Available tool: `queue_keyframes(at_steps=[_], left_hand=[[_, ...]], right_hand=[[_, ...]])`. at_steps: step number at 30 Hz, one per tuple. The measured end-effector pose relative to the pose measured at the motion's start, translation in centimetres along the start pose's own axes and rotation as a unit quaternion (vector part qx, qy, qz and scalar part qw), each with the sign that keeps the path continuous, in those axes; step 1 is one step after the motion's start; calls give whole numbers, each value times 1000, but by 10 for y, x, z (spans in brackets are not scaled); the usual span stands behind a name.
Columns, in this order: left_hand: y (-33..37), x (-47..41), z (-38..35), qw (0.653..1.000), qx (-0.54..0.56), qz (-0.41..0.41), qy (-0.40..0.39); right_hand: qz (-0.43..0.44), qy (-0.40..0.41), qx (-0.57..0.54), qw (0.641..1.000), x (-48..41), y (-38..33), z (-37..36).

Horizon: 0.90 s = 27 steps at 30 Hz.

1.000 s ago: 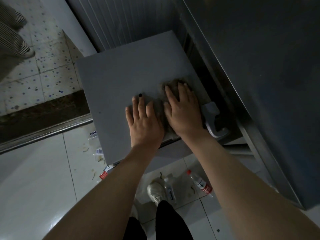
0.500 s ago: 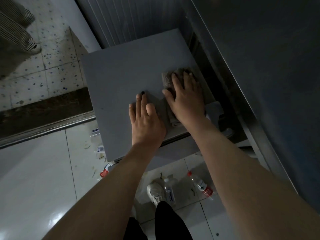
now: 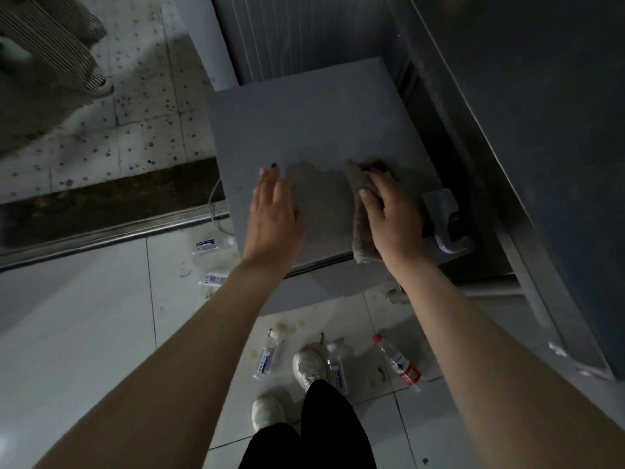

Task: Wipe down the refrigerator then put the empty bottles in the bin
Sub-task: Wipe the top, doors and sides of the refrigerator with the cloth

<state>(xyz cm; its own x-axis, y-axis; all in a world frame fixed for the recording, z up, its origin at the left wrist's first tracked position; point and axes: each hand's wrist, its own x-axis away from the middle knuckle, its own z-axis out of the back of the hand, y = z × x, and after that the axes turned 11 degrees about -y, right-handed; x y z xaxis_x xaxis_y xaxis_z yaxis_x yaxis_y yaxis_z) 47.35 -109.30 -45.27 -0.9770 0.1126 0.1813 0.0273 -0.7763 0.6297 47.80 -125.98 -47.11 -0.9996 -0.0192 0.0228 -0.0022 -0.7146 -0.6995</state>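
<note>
The bare left forearm [image 3: 189, 333] reaches forward and up from the lower left, wrist straight. The left hand [image 3: 274, 211] is palm down, its fingers straight and close together, one fingertip with a dark-painted nail [image 3: 274, 165]. The bare right forearm [image 3: 473, 333] comes in from the lower right and angles inward. The right hand [image 3: 395, 218] lies palm down on a crumpled brownish-grey cloth [image 3: 360, 238], fingers together over it and the thumb [image 3: 367, 199] stretched along its left side. The two hands are apart, side by side.
</note>
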Motion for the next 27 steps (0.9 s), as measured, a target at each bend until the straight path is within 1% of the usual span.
queue_keyframes(at_steps=[2, 4, 7, 10, 12, 14, 16, 18, 19, 21, 23, 25, 27], left_hand=[[-15, 21, 11, 1000, 6, 26, 15], [-34, 42, 16, 998, 33, 46, 13], [-62, 72, 13, 993, 73, 92, 8], [-74, 97, 7, 986, 116, 115, -23], [-75, 104, 0, 976, 180, 110, -46], [-68, 106, -3, 954, 272, 116, -47], [-60, 107, -6, 933, 335, 121, -42], [-57, 108, -11, 896, 423, 134, -30], [-59, 108, -15, 888, 434, 150, -18], [-63, 108, -19, 902, 398, 165, -16], [-66, 109, -20, 917, 366, 156, -20], [-67, 110, -20, 944, 298, 139, -20], [-67, 110, -20, 959, 246, 137, -16]], right_hand=[[6, -46, -19, 999, 18, -18, -5], [33, -87, -2, 996, 39, -37, -17], [81, -100, 31, 991, 70, -59, -44], [95, -71, 81, 990, 92, -71, -73], [87, -50, 109, 989, 101, -77, -91], [77, -29, 137, 987, 105, -83, -104], [60, 2, 163, 985, 105, -87, -111], [52, 22, 193, 980, 105, -85, -114], [52, 28, 204, 977, 104, -84, -116], [57, 34, 215, 974, 105, -81, -118], [66, 43, 220, 972, 105, -78, -118], [68, 52, 224, 971, 103, -72, -115], [59, 63, 234, 968, 99, -59, -106]])
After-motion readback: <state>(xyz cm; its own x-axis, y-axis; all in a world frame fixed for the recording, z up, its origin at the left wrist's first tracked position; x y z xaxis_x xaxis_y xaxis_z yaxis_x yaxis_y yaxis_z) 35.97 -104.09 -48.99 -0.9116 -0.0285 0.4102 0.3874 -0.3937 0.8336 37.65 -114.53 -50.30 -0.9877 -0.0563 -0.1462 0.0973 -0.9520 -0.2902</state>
